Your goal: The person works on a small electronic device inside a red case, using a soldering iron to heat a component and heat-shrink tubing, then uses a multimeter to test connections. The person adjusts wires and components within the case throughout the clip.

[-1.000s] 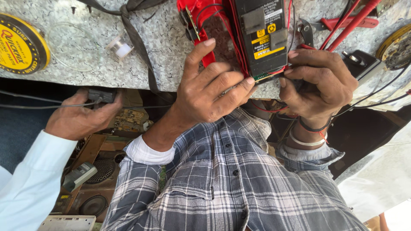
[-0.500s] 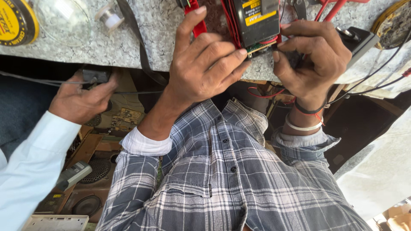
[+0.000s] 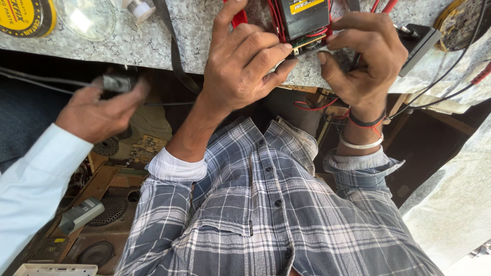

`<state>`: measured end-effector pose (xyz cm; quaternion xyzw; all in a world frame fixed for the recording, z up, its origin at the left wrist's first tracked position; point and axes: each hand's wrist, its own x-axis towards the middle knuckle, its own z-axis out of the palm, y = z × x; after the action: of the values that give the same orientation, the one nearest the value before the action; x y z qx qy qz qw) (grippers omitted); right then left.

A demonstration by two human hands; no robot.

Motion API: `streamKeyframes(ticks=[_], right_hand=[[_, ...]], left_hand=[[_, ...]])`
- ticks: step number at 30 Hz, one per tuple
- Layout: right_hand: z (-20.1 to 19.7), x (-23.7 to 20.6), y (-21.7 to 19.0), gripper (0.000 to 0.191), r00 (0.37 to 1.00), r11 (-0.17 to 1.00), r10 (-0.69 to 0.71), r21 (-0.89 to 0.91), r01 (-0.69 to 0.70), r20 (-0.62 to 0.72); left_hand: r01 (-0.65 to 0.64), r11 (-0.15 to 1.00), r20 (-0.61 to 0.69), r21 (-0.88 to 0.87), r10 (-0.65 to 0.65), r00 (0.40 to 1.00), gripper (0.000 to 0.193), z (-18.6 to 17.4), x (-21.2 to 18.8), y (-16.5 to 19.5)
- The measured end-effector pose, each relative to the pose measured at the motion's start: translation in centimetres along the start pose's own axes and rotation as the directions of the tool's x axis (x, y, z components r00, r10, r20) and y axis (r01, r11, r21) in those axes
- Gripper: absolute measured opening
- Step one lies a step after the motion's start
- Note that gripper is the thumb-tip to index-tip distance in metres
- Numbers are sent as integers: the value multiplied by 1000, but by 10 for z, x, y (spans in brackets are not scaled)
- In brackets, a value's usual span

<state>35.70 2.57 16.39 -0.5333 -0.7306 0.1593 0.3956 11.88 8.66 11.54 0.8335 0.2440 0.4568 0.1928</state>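
Resting at the edge of the speckled countertop (image 3: 153, 41), one dark battery pack (image 3: 303, 18) with red wires is gripped between two hands: the left hand (image 3: 245, 64) curls its fingers against its side, the right hand (image 3: 365, 56) pinches its lower corner. One co-worker's hand (image 3: 99, 112) clasps a small grey plug (image 3: 118, 82).

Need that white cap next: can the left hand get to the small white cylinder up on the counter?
Probably yes: the white cylinder lies uncovered on the counter, beside the left hand, with only a dark strap between them.
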Motion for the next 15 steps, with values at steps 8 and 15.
streamKeyframes(ticks=[8, 15], right_hand=[[-1, 2, -3, 21, 999, 999, 32, -33, -31, 5], [1, 8, -6, 27, 996, 988, 92, 122, -92, 6]], left_hand=[[-17, 999, -73, -32, 14, 997, 36, -10, 7, 2], [345, 938, -234, -1, -336, 912, 42, -16, 17, 6]])
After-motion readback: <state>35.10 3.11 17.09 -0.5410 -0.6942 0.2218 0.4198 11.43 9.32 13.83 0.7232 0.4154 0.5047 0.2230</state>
